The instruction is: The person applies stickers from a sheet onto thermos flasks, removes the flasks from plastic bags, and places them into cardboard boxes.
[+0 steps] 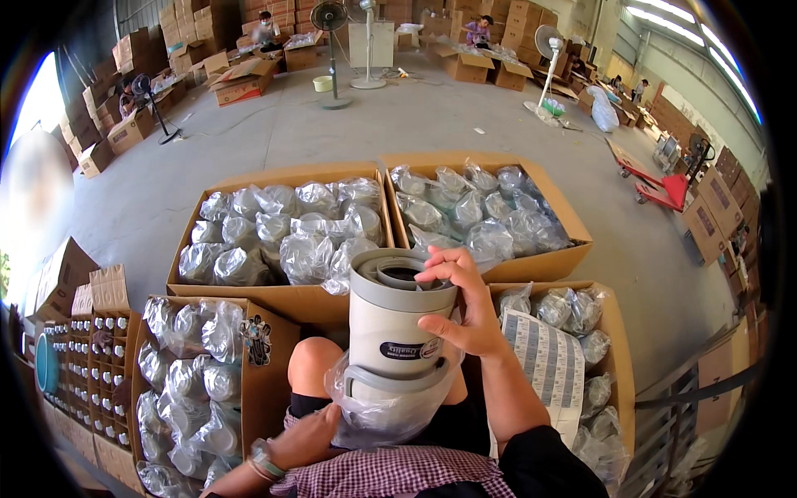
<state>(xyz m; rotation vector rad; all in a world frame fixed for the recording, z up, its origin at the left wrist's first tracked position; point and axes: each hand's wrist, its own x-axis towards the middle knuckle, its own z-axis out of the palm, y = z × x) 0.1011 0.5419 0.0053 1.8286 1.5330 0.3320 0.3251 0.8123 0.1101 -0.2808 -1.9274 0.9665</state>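
In front of me stands a cream insulated jug (390, 319) with a grey rim, a grey handle band and a dark oval label. Its top is uncovered, showing a round inner ring and a dark opening. A clear plastic bag (390, 415) wraps its lower part. My right hand (465, 307) grips the jug at its right side, fingers bent over the rim and thumb against the wall. Low on the left, my left hand (311, 436) is closed on the bag near the jug's base; its fingertips are partly hidden.
Cartons of plastic-wrapped goods surround me: far left (187, 282), far right (581, 249), near left (270, 373) and near right (623, 365). A printed sheet (544, 365) lies over the near right one. Beyond are standing fans (330, 50), a red pallet truck (664, 191) and people among boxes.
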